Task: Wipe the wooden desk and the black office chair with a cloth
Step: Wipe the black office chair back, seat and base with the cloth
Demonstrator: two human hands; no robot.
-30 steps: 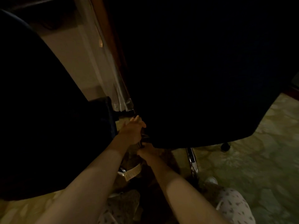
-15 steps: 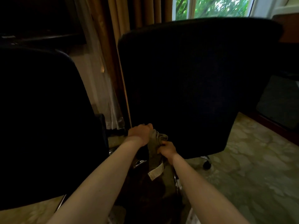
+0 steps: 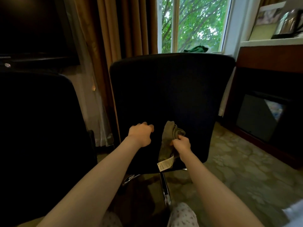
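Two hands are seen in the lower middle of the frame, both reaching forward to the back of the black office chair (image 3: 172,95), which fills the centre.

- Right hand (image 3: 182,144): fingers are curled round an olive-green cloth (image 3: 168,138), which is bunched and held against the lower part of the chair back. Part of the cloth hangs below the hand.
- Label (image 3: 165,164): a white tag is attached at the cloth's lower edge. Lines of print are visible on it, but they are too small to be read. No brand can be made out.
- Left hand (image 3: 141,134): it is placed just left of the cloth, apart from it, with the fingers curled inward. Nothing is seen in its grasp. Contact with the chair back cannot be told.
- Chair base: a chrome leg (image 3: 164,189) is seen below the seat back, over a pale patterned carpet (image 3: 237,169).
- Lower edge: patterned trousers (image 3: 182,217) are visible between the forearms.

Surroundings noted:
- A second dark chair (image 3: 37,128) stands at the left edge.
- A dark screen (image 3: 32,27) is at upper left.
- Brown curtains (image 3: 114,30) hang at upper centre.
- A window (image 3: 191,23) with green foliage lies behind the chair top.
- A wooden cabinet (image 3: 268,59) stands at the right, with a kettle (image 3: 288,22) on top.
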